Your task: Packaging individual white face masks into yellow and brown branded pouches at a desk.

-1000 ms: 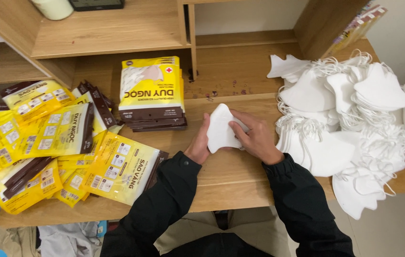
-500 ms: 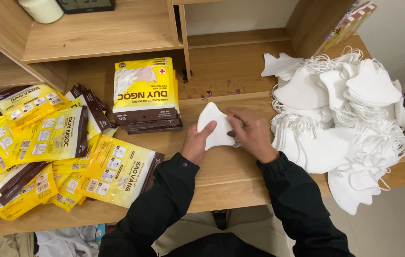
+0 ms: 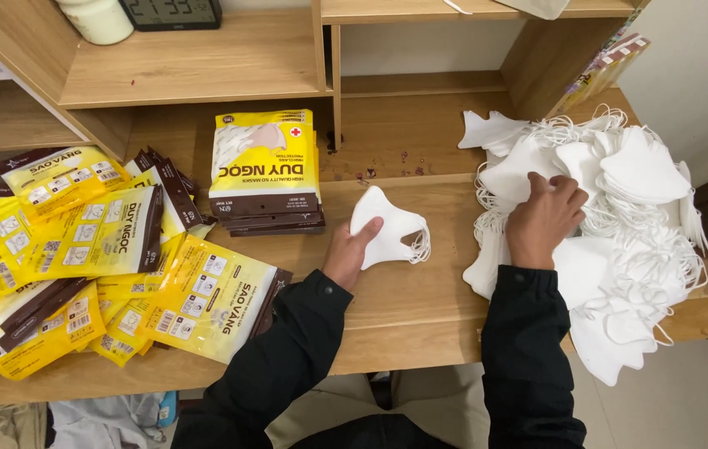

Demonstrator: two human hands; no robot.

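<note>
Two hands busy on worktop (image 3: 420, 303): left hand (image 3: 349, 254) pinching one folded white mask (image 3: 389, 229), right hand (image 3: 544, 218) open, fingers pressing into heap of white masks (image 3: 628, 216).

Evenly and softly lit from above, sharp across the wooden desk (image 3: 404, 299), faint shadow only beneath the shelf (image 3: 204, 62), near-blown whites in the pile of masks (image 3: 620, 208), slight wide-angle bending at the edges, no motion blur.
</note>
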